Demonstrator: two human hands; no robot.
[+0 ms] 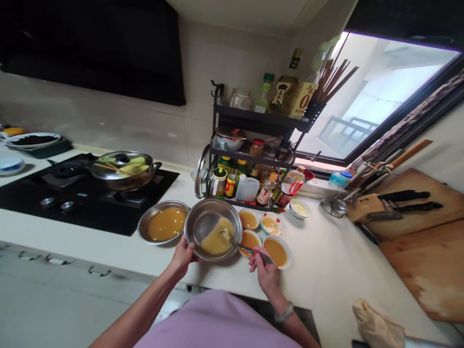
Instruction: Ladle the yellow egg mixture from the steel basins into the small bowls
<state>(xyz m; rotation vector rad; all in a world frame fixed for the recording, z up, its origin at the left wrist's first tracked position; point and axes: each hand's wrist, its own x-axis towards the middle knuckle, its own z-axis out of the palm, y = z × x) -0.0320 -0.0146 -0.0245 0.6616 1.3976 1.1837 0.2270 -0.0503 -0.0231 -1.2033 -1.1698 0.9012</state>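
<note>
My left hand (pixel 184 255) grips the rim of a steel bowl (pixel 197 220), which is tilted so that yellow-brown liquid (pixel 216 239) pools on its right side. In my right hand (pixel 264 269) is the handle of a metal spoon (pixel 244 248); its head dips into that liquid. Left of the tilted bowl stands a second steel bowl (pixel 165 224), holding similar liquid with pale bits. Several small bowls of orange-brown liquid sit just to the right, among them a white bowl (pixel 289 258) and a bowl with a red pattern (pixel 277 220).
A lidded pan (pixel 123 180) with green food sits on the black stove (pixel 119 220) at left. Behind the bowls is a black rack (pixel 250 155) of bottles and jars. A knife block (pixel 362 212), cutting boards (pixel 427 270) and a small bowl (pixel 300 212) are to the right.
</note>
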